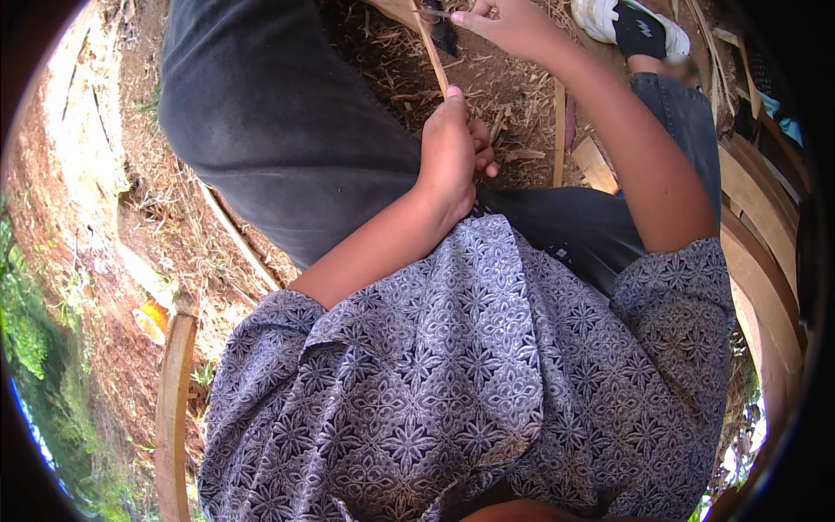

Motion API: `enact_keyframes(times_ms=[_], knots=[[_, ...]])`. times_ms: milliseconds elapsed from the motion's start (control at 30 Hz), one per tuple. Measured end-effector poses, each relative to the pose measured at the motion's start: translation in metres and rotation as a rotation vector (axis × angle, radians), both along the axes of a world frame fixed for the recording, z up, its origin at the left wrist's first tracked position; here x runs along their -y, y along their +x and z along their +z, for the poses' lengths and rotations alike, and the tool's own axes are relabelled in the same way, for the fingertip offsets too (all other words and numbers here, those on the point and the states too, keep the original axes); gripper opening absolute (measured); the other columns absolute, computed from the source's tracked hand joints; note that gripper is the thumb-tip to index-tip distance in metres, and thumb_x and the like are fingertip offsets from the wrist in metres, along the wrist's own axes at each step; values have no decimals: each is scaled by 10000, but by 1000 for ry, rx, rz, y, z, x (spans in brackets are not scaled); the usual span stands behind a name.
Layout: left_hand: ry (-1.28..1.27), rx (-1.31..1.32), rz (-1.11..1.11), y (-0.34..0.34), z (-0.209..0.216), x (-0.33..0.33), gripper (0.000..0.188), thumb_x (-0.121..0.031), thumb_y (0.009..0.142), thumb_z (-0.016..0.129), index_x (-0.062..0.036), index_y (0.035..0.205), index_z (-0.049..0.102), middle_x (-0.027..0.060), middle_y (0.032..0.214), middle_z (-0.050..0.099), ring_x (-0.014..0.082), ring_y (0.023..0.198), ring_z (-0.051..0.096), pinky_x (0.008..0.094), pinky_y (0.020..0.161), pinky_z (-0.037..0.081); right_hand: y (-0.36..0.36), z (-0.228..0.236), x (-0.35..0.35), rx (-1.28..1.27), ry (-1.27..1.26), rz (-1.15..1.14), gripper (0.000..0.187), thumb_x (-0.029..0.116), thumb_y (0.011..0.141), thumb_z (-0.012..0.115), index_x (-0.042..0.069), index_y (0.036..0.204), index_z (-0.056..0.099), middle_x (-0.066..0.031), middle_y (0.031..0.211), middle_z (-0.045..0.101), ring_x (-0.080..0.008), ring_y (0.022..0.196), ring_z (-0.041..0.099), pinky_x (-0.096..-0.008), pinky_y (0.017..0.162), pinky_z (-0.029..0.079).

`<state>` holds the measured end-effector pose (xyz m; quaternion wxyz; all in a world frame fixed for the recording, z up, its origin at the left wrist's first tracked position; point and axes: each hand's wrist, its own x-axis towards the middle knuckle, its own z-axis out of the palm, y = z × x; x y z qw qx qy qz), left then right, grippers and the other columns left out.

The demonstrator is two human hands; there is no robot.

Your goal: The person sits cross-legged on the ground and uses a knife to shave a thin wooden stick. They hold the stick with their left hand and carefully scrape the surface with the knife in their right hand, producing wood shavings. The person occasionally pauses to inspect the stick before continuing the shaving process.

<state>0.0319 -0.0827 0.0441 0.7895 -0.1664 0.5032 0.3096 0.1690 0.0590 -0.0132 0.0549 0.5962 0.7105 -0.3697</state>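
My left hand (452,146) is closed round the lower end of a thin, pale wooden strip (432,54), which points up and away from me. Its fingers curl in above my lap. Farther off and to the right, my right hand (504,24) pinches a thin metal blade (436,13), seen edge-on. The blade reaches left to the strip's upper part; whether it touches the wood I cannot tell. A dark, narrow object (444,36) lies just below the blade. The strip's far end runs out at the top edge.
Wood shavings (500,113) litter the brown ground. Curved planks (761,261) are stacked at my right, and a wood block (596,165) lies nearer. A white shoe (597,17) stands at upper right. A wooden post (176,409) and an orange object (151,321) are at lower left.
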Motion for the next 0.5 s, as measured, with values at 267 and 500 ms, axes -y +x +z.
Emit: enact_keyframes(times_ms=[267, 500], knots=[[119, -50, -50, 3, -5, 2, 321, -376, 1115, 343, -166, 878, 395, -25, 605, 343, 115, 508, 314, 319, 533, 358, -16, 10, 3, 53, 48, -42, 342, 399, 855, 762, 62, 841, 711, -189, 796, 714, -362, 771, 707, -464, 702, 542], [79, -61, -49, 3, -3, 1, 307, -359, 1113, 340, -172, 877, 398, -34, 606, 327, 106, 516, 303, 307, 539, 348, -26, 16, 4, 102, 65, -97, 312, 401, 862, 750, 90, 875, 719, -176, 816, 723, -364, 784, 710, -475, 704, 542]])
